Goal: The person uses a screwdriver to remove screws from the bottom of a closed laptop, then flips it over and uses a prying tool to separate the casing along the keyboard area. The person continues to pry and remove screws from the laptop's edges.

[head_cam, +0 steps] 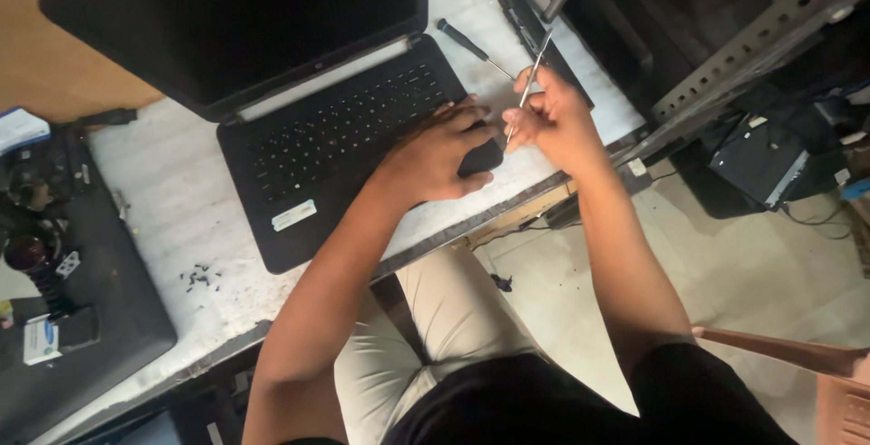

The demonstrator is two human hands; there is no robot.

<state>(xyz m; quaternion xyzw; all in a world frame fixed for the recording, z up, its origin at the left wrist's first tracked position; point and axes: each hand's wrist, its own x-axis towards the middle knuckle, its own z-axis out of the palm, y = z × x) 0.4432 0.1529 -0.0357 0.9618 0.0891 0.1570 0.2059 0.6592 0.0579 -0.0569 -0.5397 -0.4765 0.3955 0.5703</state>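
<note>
Left hand [444, 150] over laptop [299, 128] corner

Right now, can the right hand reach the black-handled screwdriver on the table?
Probably yes: the screwdriver lies bare just beyond the right hand, nothing between them. But that hand already holds a thin metal tool.

Under our left hand [435, 157] the laptop [308, 128] looks like matt black plastic, its screen slightly glossy. In our right hand [555, 119] we pinch a thin tool [528, 82] of bright, smooth metal. Just beyond that hand lies a screwdriver [467, 43] with a dark, matt handle and a shiny metal shaft. The bench [172, 182] beneath both hands is pale, stone-like and scuffed. To the right of our right hand stands a grey perforated metal rack [761, 37], dull in finish.
</note>
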